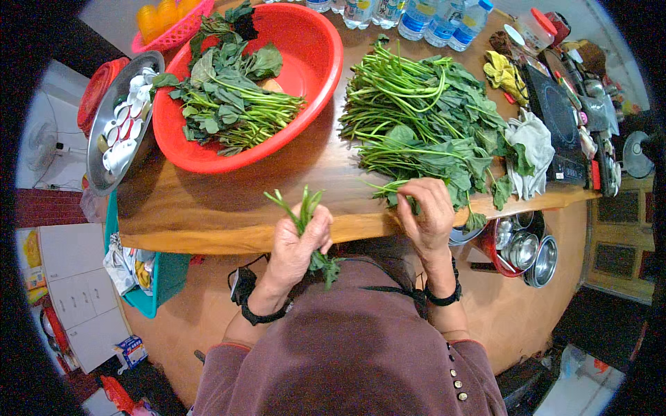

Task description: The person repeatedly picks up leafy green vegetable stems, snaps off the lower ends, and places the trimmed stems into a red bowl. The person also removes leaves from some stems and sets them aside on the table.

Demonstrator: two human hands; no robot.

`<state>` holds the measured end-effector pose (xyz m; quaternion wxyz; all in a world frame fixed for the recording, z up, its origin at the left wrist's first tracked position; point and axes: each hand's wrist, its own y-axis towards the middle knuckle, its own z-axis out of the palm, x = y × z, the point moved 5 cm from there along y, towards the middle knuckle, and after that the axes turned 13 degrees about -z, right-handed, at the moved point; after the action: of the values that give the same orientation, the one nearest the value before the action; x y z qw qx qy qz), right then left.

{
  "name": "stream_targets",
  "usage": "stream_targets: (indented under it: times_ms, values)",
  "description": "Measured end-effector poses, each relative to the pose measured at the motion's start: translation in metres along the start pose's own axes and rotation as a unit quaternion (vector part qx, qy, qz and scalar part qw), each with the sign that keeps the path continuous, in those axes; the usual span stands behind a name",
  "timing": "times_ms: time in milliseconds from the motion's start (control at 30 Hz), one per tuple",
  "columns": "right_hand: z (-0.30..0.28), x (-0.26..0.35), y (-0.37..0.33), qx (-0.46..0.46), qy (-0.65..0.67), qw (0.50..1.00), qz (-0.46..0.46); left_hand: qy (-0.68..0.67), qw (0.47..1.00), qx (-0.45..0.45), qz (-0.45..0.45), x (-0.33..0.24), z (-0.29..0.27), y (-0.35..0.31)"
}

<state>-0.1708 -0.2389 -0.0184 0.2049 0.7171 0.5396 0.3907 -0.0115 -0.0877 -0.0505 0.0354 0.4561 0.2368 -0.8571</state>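
Note:
My left hand is closed round a small bunch of leafy green stems. Cut ends stick up above the fist, and leaves hang below it. To the right, my right hand is bent, with thumb and fingers pinched at a green stem. That stem lies at the near edge of a large heap of leafy greens on the wooden table. More greens rest in a big red basin at the far left, leaves partly over its rim.
A metal tray of small white pieces stands left of the basin. Water bottles line the far edge. At right lie a grey cloth, yellow gloves and a black cooktop. Below are a teal bin and metal bowls.

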Motion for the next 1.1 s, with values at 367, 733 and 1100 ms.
stream_targets:
  times_ms: [367,733,1100]
  values:
    - [0.019,0.06,-0.005,-0.037,0.072,0.997,-0.001,-0.033,0.999,0.001,0.016,0.012,0.025,0.015]
    - [0.026,0.05,0.002,0.012,0.173,0.985,-0.022,-0.066,0.989,-0.011,0.134,0.001,0.011,0.018]
    - [-0.004,-0.03,0.035,0.053,-0.205,0.977,-0.033,-0.161,0.987,0.006,0.015,0.006,-0.01,0.013]
